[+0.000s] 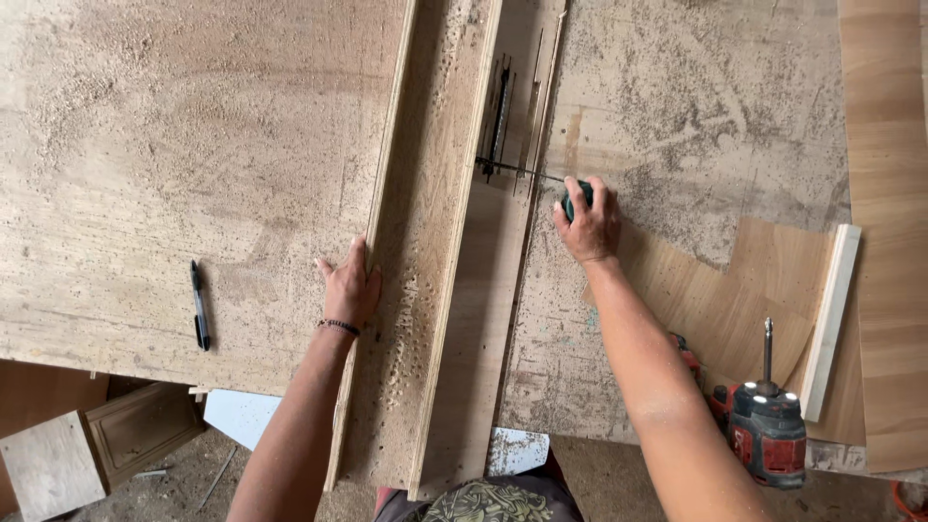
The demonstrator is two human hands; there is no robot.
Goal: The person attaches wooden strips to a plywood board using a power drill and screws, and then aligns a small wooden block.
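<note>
Across the dusty workbench (174, 145) in front of you, a long plywood channel piece (435, 290) runs from twelve o'clock down to six o'clock, its near end hanging past the bench edge toward your body. It has a raised thin strip along each long side, and its floor is peppered with small holes and sawdust.

Your left hand (350, 286) lies flat against the left strip of that channel, fingers together and pointing to twelve, thumb spread out to ten o'clock on the bench top. It grips nothing; it only presses on the wood. A beaded bracelet (338, 327) sits on that wrist.

Your right hand (588, 224) is at about one o'clock from the left one, just right of the channel. It is closed around a small dark green tape measure (574, 200), and the thin tape blade (512, 170) runs from it toward nine o'clock, crossing the narrow slotted part at the far end of the channel.

At nine o'clock, well apart from your left hand, a black pen (199, 305) lies on the bench. At four o'clock, near your right forearm, a red and black cordless drill (767, 430) stands with its bit pointing to twelve. Just beside it lie brown veneer sheets (744, 290) and a pale wooden batten (829, 319), tilted slightly.
</note>
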